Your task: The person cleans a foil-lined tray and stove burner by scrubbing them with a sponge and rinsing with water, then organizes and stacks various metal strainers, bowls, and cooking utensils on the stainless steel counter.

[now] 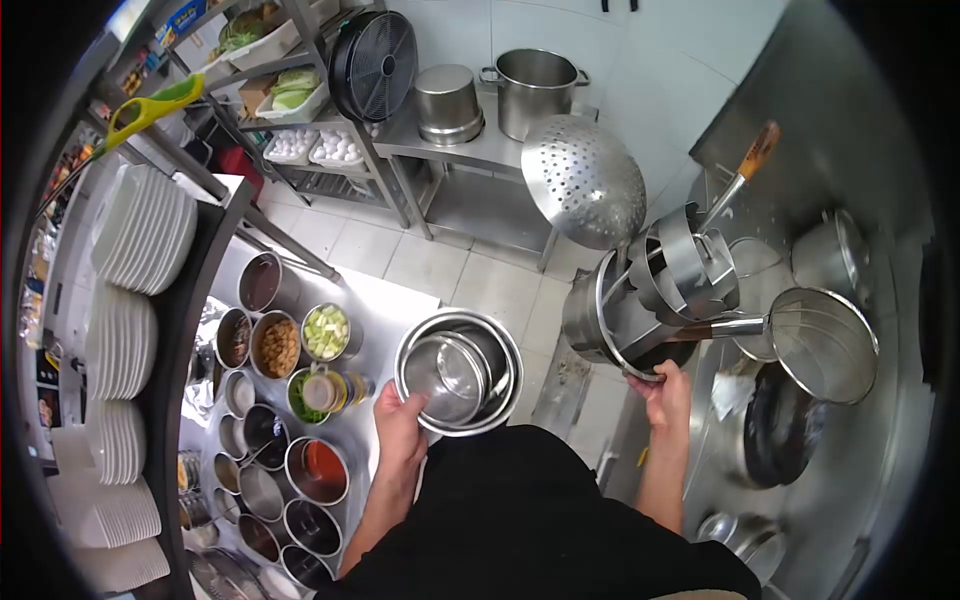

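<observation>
the left hand (398, 425) is clamping the rim of some nested bowls (445, 372), thumb pressing inside; they are shining, smooth, round and metallic. well apart from it, the right hand (665, 398) is gripping the near rim of a deep steel pot (585, 325). this pot is carrying a domed, perforated skimmer (585, 180), a curved metal frame (690, 265) and a tool with a wooden handle (760, 150). a round, fine-mesh strainer (825, 345) is jutting out to the right.

on the left, a steel counter (390, 310) is holding round containers, 1 of them containing red sauce (320, 472). white plates (150, 230) are standing stacked beyond. ahead, a low metal table (480, 205) is supporting a 2-handled stockpot (535, 95); a black fan (375, 65) is standing beside it.

the bowls are hanging just beside the counter's edge. pale floor tiles (350, 240) are stretching between counter and table, while a steel wall (880, 200) is bounding the right side.
</observation>
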The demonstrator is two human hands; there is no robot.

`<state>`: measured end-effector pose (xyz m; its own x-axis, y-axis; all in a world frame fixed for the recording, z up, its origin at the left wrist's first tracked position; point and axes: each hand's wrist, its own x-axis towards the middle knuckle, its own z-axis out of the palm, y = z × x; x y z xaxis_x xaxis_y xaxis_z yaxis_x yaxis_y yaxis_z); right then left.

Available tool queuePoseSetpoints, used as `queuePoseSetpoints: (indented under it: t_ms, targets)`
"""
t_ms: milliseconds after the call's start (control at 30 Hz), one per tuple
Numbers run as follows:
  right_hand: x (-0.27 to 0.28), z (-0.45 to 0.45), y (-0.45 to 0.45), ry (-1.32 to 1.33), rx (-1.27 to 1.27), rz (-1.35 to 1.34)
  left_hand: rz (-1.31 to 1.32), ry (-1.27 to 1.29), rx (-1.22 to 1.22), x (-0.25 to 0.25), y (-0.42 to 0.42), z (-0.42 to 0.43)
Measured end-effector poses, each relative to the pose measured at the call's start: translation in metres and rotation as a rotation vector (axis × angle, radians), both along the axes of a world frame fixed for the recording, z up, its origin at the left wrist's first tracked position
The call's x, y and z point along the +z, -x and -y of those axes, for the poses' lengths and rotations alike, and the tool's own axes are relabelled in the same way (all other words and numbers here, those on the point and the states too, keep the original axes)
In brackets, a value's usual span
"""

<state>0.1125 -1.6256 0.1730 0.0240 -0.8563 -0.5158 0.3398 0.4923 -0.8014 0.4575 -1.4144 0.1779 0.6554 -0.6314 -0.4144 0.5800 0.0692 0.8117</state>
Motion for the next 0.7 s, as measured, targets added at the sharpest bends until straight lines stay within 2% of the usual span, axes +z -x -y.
queuePoseSetpoints:
  t_ms: [100, 133, 433, 500, 633, 700]
  targets:
    - [0.008, 0.056, -0.022, -0.003, 0.029, -0.006, -0.051, 0.052, 0.048, 0.006, -0.028, 0.061]
    - [-0.007, 0.079, -0.016, -0.037, 0.035, 0.023, -0.020, 0.029, 0.060, 0.003, -0.023, 0.086]
    - [-0.002, 0.237, -0.084, -0.015, 0.068, 0.069, 0.019, -0.003, 0.206, -0.025, -0.116, 0.271]
    - [-0.002, 0.279, -0.101, 0.000, 0.091, 0.087, 0.039, -0.022, 0.197, -0.052, -0.142, 0.313]
    - [-0.006, 0.341, -0.134, 0.012, 0.117, 0.060, 0.096, -0.092, 0.206, -0.038, -0.169, 0.412]
    - [-0.019, 0.375, -0.149, 0.026, 0.137, 0.042, 0.134, -0.117, 0.206, -0.051, -0.185, 0.460]
